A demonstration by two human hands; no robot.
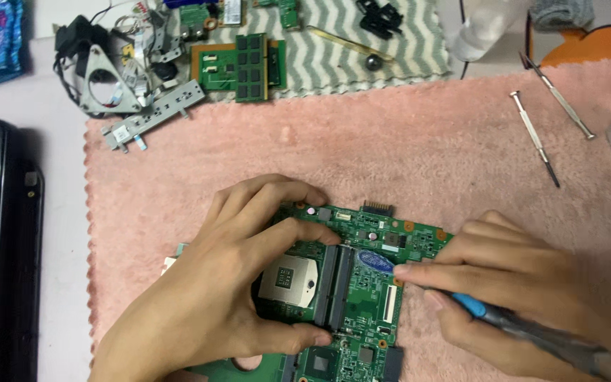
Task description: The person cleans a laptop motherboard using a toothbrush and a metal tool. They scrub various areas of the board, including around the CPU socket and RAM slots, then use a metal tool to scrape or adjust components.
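On the pink mat the green motherboard lies flat, the left hand spread over its socket end with fingers curled loosely pressing it, while the right hand pinches a blue-handled screwdriver at its right edge.

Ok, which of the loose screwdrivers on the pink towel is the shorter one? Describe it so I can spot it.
Start at the pink towel and go to its upper right corner, where two slim silver screwdrivers lie slanted. The shorter screwdriver is the left one, nearer the green circuit board; the longer screwdriver lies farther right.
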